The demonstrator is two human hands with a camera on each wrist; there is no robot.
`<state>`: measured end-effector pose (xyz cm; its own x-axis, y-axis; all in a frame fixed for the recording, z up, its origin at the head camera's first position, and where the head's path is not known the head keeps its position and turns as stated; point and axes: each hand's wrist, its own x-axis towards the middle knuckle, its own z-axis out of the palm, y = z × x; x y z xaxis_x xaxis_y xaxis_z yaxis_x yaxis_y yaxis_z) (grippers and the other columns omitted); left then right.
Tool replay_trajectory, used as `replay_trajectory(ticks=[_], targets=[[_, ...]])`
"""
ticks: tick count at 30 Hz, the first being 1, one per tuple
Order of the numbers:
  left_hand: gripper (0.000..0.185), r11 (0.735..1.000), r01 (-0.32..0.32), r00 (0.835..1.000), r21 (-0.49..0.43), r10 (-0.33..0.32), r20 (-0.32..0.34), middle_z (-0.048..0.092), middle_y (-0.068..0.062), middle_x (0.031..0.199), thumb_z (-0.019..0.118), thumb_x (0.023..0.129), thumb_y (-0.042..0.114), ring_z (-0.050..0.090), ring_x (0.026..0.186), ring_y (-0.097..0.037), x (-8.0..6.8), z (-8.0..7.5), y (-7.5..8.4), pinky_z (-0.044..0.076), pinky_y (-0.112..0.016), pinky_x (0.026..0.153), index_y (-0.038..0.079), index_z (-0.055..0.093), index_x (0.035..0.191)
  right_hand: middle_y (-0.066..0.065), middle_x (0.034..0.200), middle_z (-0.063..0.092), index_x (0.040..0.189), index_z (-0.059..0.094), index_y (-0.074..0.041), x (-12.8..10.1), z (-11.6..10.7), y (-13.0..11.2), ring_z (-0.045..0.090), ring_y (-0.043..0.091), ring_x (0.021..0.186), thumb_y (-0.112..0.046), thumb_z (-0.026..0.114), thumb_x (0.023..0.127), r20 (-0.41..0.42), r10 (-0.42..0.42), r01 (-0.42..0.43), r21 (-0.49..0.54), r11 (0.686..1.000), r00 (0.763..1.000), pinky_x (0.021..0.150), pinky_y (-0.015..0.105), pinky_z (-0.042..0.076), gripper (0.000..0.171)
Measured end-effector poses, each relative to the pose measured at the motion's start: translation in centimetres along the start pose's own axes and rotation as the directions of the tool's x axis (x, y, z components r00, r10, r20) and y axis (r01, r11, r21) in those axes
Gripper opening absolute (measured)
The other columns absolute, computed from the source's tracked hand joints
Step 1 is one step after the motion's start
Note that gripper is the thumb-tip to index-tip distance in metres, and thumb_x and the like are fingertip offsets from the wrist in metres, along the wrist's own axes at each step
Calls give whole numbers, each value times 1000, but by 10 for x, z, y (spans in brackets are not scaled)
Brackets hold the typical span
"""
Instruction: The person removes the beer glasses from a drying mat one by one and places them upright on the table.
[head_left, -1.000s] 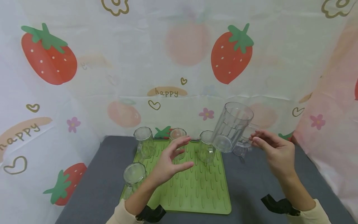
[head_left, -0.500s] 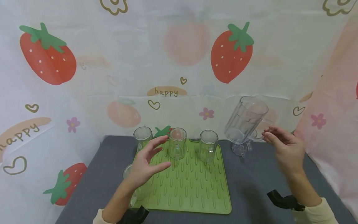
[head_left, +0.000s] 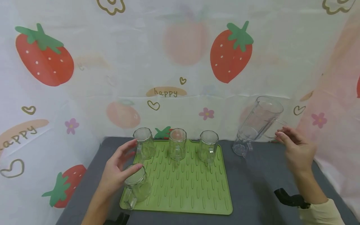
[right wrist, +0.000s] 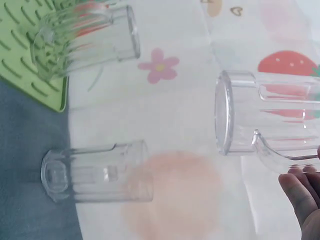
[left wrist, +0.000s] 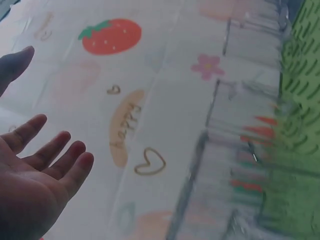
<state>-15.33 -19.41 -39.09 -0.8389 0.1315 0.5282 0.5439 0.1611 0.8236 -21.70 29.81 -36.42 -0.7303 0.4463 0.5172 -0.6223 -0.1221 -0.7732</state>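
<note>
By its handle, my right hand holds a clear glass mug in the air, tilted with its rim toward the upper right. The right wrist view shows the thick base of this held mug. Below it, a second clear mug stands on the table, partly hidden. My left hand has its fingers spread and holds nothing. It overlaps the edge of the front-left mug in the head view; whether they touch I cannot tell. Spread fingers also show in the left wrist view.
A green ridged mat lies on the grey table. Along its back edge stand three clear mugs: left, middle and right. A strawberry-print cloth hangs close behind the table.
My right hand has carried the mug to the right, away from the mat. The left hand has moved left, from over the mat to beside the front-left mug.
</note>
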Motion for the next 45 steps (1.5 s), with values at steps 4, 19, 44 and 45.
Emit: replay_trajectory(ticks=[4, 19, 44, 45], targets=[[71, 1000, -9, 1000, -12, 9, -14, 49, 7, 143, 65, 80, -20, 46, 134, -2, -10, -13, -10, 41, -12, 104, -5, 38, 144, 7, 80, 75, 96, 71, 14, 5, -11, 5, 72, 12, 66, 19, 69, 77, -64, 11, -12, -12, 1000, 998, 64, 21, 58, 19], [83, 999, 48, 998, -16, -49, -35, 47, 16, 144, 62, 75, -27, 43, 133, 5, -60, -65, -62, 41, -6, 100, -6, 30, 148, 0, 78, 75, 90, 75, 7, 13, -44, 23, 70, 7, 65, 12, 73, 78, -163, -13, -10, -141, 990, 987, 61, 16, 56, 13], [95, 683, 522, 730, 512, -667, 146, 21, -33, 155, 76, 83, 34, 20, 141, -56, -84, -70, -107, 31, -72, 103, -1, 22, 153, -27, 67, 61, 80, 69, -22, 9, -90, 63, 59, -13, 59, 2, 71, 84, -286, -32, -138, -554, 821, 958, 61, 2, 49, 24], [96, 679, 520, 725, 518, -672, 154, 22, -34, 155, 76, 83, 35, 21, 141, -56, -84, -69, -108, 31, -71, 104, -1, 22, 153, -28, 66, 60, 81, 70, -19, 9, -91, 66, 58, -14, 59, 1, 71, 84, -286, -38, -138, -567, 812, 957, 60, 2, 49, 21]])
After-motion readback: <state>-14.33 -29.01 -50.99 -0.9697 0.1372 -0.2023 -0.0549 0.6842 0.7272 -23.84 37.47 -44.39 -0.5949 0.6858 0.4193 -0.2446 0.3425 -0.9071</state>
